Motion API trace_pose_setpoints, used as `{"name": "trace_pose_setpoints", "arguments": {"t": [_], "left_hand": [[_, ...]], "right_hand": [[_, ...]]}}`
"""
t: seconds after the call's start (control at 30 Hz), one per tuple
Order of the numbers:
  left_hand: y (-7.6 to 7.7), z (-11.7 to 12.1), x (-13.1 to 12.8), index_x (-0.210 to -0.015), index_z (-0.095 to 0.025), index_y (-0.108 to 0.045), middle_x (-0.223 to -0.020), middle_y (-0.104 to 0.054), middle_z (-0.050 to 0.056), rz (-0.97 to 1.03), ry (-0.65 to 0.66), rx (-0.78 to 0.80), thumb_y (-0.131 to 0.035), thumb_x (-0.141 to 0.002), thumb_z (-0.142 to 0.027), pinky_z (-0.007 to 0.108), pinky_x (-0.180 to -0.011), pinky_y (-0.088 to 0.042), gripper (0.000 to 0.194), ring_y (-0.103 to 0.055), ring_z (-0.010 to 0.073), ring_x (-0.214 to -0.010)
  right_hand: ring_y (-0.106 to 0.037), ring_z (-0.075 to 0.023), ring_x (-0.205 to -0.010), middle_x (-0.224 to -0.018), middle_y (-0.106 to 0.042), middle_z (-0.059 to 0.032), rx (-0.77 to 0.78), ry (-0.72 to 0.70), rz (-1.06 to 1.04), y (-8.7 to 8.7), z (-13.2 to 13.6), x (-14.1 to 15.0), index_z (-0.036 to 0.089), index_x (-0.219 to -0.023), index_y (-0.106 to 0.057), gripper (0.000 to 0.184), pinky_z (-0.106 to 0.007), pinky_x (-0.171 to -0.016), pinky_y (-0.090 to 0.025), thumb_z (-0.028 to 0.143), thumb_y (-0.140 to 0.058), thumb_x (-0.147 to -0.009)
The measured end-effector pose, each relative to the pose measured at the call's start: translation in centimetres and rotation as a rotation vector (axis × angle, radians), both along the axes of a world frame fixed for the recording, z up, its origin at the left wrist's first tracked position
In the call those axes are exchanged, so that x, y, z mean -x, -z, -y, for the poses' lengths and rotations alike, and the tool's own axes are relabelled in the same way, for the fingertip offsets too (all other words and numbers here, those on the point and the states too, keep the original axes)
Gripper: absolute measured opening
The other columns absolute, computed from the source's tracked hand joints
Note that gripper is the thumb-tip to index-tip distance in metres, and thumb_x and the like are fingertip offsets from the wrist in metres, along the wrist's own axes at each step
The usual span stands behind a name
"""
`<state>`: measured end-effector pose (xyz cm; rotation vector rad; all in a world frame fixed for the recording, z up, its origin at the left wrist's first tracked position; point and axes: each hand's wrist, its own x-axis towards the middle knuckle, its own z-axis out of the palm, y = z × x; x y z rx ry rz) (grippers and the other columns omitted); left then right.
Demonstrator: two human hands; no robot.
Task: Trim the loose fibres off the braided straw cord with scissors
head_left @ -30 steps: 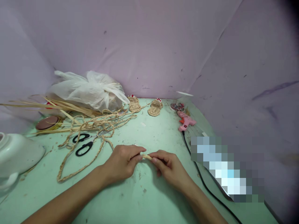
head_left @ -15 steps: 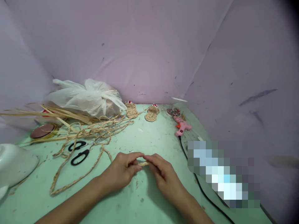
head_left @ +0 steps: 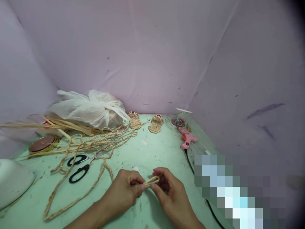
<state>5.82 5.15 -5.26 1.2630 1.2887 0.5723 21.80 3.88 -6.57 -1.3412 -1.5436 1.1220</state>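
My left hand point(head_left: 127, 187) is closed, thumb and forefinger pinching a braided straw cord point(head_left: 152, 180). A narrow folded loop of the cord sticks out to the right from that pinch. Around the loop's rounded end sits my right hand point(head_left: 170, 189), thumb below and forefinger above, spread apart; whether its thumb touches the cord cannot be made out. A long stretch of the same braid point(head_left: 78, 203) curves over the table to the left, and part of it is hidden behind my left hand. Black-handled scissors point(head_left: 79, 171) lie among the strands.
On the green table point(head_left: 133, 152) are a tied white plastic bag point(head_left: 95, 106), dry straw strips point(head_left: 71, 125), a round lid point(head_left: 43, 144) and two small woven slipper shapes point(head_left: 134, 121). A pink glue gun point(head_left: 188, 138) with a black cable lies right, near a pixelated patch. A white rounded object point(head_left: 14, 184) stands left.
The cord between my hands now shows as a folded loop. My right hand's fingers have spread apart around it. The whole scene sits slightly lower in view.
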Motion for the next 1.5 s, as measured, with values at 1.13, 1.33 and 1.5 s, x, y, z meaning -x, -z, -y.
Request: {"name": "trace_pose_setpoints", "arguments": {"t": [1.13, 1.33, 1.5], "left_hand": [[-0.4, -0.2, 0.4, -0.058, -0.013, -0.059, -0.048, -0.040, -0.005, -0.223, 0.047, -0.209, -0.048, -0.071, -0.026, 0.020, -0.045, -0.025, 0.021, -0.034, 0.0081, -0.048], [-0.4, -0.2, 0.5, -0.055, -0.013, -0.056, -0.046, -0.042, -0.004, -0.152, 0.044, -0.128, -0.048, -0.067, -0.022, 0.021, -0.045, -0.027, 0.017, -0.039, 0.0087, -0.046], [-0.4, -0.5, 0.7, -0.057, -0.012, -0.055, -0.047, -0.045, -0.003, -0.064, 0.040, -0.032, -0.048, -0.065, -0.024, 0.021, -0.043, -0.030, 0.016, -0.039, 0.0086, -0.042]], "right_hand": [[-0.055, -0.0135, -0.060, -0.068, -0.063, -0.0020, -0.184, -0.027, 0.071, 1.2, -0.2, 0.0, 0.020, -0.066, -0.057, 0.015, -0.022, -0.056, -0.042, 0.028, -0.052, -0.077], [-0.052, -0.0135, -0.057, -0.062, -0.061, -0.0006, -0.057, -0.017, 0.032, 0.7, 0.0, 0.1, 0.019, -0.066, -0.059, 0.017, -0.022, -0.053, -0.039, 0.031, -0.052, -0.076], [-0.048, -0.0127, -0.054, -0.058, -0.058, -0.0007, 0.009, -0.024, -0.048, 0.8, -0.2, 0.2, 0.018, -0.064, -0.058, 0.020, -0.022, -0.051, -0.036, 0.033, -0.054, -0.075]]}}
